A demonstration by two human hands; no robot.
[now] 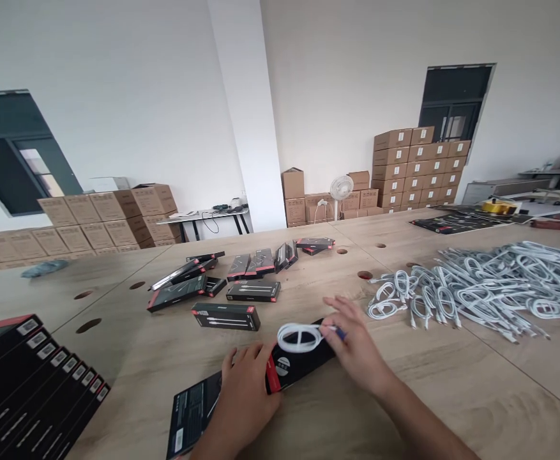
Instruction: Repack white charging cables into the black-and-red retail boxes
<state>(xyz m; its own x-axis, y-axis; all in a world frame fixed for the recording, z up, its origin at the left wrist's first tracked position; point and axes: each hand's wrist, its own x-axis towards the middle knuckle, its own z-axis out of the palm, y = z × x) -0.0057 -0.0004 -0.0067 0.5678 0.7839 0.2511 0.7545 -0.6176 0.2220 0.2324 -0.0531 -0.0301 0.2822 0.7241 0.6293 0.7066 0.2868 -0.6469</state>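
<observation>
A coil of white charging cable [299,338] lies over an opened-out black packaging box [303,367] with a red band, on the table in front of me. My right hand [351,345] pinches the cable's end between thumb and finger, its other fingers raised. Something small and blue shows at those fingertips, too little to name. From the near left, my left hand [248,386] grips the packaging, bent fingers beside the red band. A printed panel [188,415] of the packaging sticks out left of that hand; the part under the palm is hidden.
Several black cable boxes [225,317] lie scattered beyond my hands. A row of black boxes [30,383] stands at the near left. Many coiled white cables [495,291] are heaped on the right, with flat black sheets [452,220] and yellow tape [500,206] behind. Round holes [89,325] pierce the tabletop.
</observation>
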